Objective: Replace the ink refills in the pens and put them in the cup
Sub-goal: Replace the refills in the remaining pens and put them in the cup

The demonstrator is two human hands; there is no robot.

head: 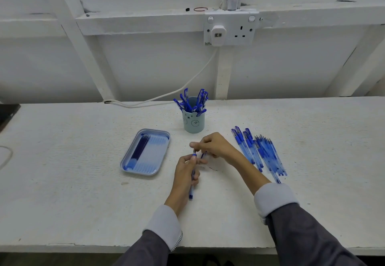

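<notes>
Near the middle of the frame, low over the desk point(73, 172), a blue pen point(191, 191) is held by both hands. The left hand point(186, 172) grips the pen's body, its fingers point(195, 175) curled tight round it. The pen points up the frame, and its bottom end sticks out below the hand. The right hand point(215, 145) is just above, with its thumb and first finger pinched together at the pen's top end. A small blue piece point(203, 155) shows under the right hand, but I cannot tell what it is.

Just above the hands stands a light blue cup point(193, 122) with a bear face on it. It is full of blue pens point(188, 104) that stick out at the top.

To the left of the hands lies a blue tray point(123, 162). A few dark refills point(140, 148) lie side by side along its left part.

To the right of the hands, a bunch of loose pens point(261, 153) lies on the desk, close together.

Grey sleeves with pale cuffs point(275, 199) cover both arms at the bottom of the frame.

On the white wall at the upper middle is a wall socket point(241, 30) with a white plug point(218, 34) in it. A white cord point(187, 85) hangs from the plug and runs down to the left, onto the back of the desk.
</notes>
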